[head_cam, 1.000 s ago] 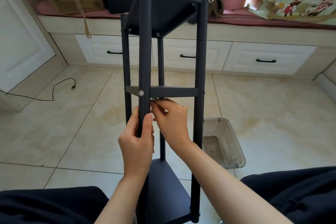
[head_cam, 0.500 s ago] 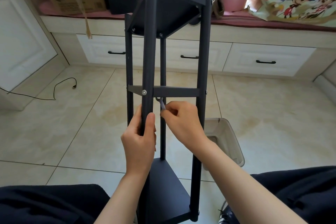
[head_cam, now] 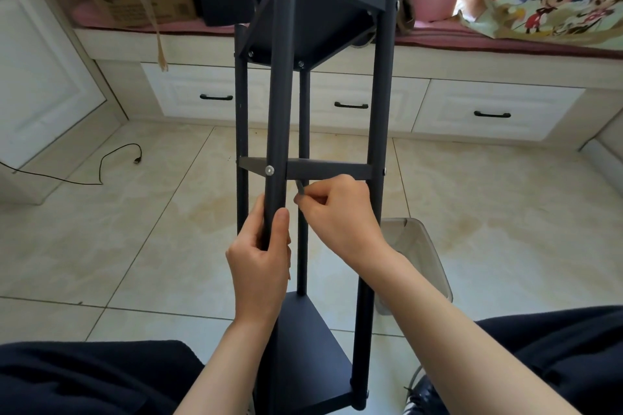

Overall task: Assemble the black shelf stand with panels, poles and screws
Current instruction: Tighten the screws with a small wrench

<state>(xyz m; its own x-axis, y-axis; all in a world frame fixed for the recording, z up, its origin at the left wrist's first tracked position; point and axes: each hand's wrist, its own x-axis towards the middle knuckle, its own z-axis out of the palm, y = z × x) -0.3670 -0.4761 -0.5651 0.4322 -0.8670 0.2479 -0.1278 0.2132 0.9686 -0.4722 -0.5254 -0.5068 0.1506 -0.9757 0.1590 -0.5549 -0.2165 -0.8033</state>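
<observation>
On a beige tiled floor (head_cam: pixel 168 246) lies the tall black metal shelf stand (head_cam: pixel 379 111); the left hand (head_cam: pixel 259 263) grips its near pole, the right hand (head_cam: pixel 337 212) pinches a small grey hex key (head_cam: pixel 300 188) just under its middle panel (head_cam: pixel 328 170), where the key could slip off an unseen screw.

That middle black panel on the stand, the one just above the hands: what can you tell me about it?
The middle panel is a flat, matte black board, seen nearly edge-on as a thin horizontal band. It sits between the stand's dark round poles, about halfway between the top and bottom panels. A silver screw head shows on the near pole at its level, another on the right pole's side. Just beneath it, the right hand pinches a small grey tool pointing up at its underside; the left hand grips the near pole below it.
</observation>
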